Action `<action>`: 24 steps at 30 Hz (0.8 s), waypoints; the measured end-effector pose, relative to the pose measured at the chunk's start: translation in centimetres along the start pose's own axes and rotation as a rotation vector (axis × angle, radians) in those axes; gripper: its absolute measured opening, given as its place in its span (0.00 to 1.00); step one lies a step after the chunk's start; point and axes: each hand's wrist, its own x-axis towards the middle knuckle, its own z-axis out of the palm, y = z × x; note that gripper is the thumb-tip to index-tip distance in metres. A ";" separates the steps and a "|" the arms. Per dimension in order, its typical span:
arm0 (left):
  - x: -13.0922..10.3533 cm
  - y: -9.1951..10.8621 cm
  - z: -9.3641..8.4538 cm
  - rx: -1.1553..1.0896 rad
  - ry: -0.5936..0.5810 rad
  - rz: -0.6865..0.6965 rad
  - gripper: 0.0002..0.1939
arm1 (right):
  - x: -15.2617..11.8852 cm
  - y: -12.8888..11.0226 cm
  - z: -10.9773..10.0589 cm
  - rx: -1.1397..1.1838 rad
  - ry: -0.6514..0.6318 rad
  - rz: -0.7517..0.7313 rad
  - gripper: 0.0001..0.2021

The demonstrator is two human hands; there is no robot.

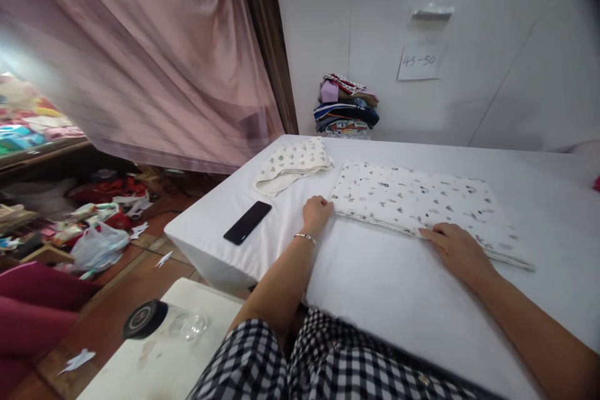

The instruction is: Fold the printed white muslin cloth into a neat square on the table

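Note:
A folded white cloth (412,197) with small grey and dark prints lies flat on the white-covered table (389,300). At its near left corner, my left hand (317,214) is closed, with the fingertips pinching the layered edge. My right hand (457,250) sits farther along the near edge, toward the right, its fingers closed on the fold; the thumb is partly hidden. Behind my left hand, another folded cloth (295,165), cream with green and grey prints, rests near the table's left side. A black phone (247,222) lies to the left of my left wrist.
Folded fabrics (347,106) are stacked beyond the table's back edge, against the white wall. A pink curtain (187,62) hangs on the left. A clear jar with a black lid (145,319) lies on a white stool (187,362). Bags (100,245) and scraps litter the floor.

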 end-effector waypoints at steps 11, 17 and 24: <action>-0.2 0.0 0.3 0.001 0.027 0.039 0.12 | 0.1 -0.4 0.1 -0.012 -0.029 -0.005 0.20; -0.4 0.1 0.4 -0.027 0.105 0.217 0.15 | 0.2 -0.6 0.3 0.030 -0.001 -0.002 0.19; 1.4 5.0 1.5 0.168 0.025 0.628 0.18 | 0.5 -1.3 -0.6 0.059 -0.058 0.040 0.20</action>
